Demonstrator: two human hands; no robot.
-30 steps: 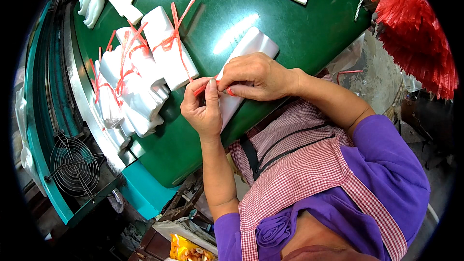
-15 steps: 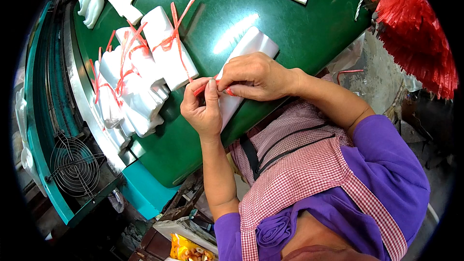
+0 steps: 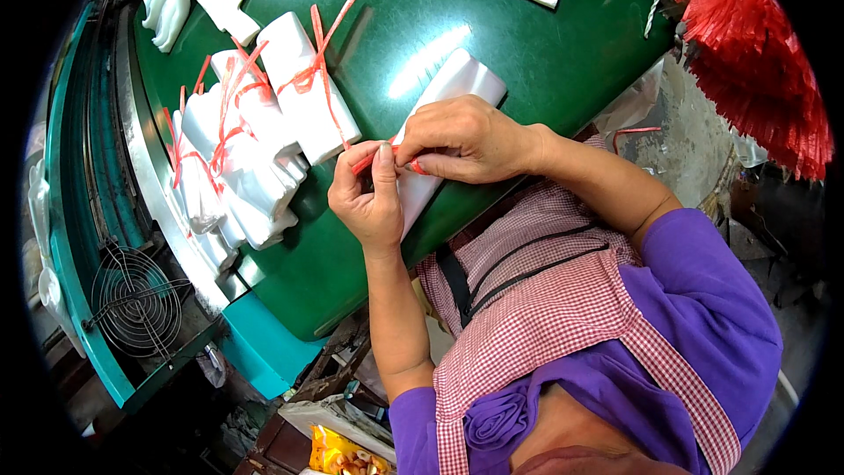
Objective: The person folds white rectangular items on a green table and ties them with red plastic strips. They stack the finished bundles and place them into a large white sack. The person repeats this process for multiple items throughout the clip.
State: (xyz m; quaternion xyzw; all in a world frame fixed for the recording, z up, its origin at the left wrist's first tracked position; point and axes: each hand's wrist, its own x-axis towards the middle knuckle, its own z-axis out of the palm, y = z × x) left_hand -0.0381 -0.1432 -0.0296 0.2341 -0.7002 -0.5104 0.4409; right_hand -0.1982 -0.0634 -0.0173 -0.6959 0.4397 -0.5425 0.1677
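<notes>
Both hands, left [image 3: 369, 202] and right [image 3: 462, 141], still pinch the red string [image 3: 397, 158] around the white bundle [image 3: 444, 101] at the frame's centre, unchanged; the tie stays unfinished.

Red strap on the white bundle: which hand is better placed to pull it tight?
Probably right. The right hand lies over the white bundle and pinches the red strap near its crossing. The left hand only grips the strap's end at the bundle's edge, acting as anchor.
</notes>
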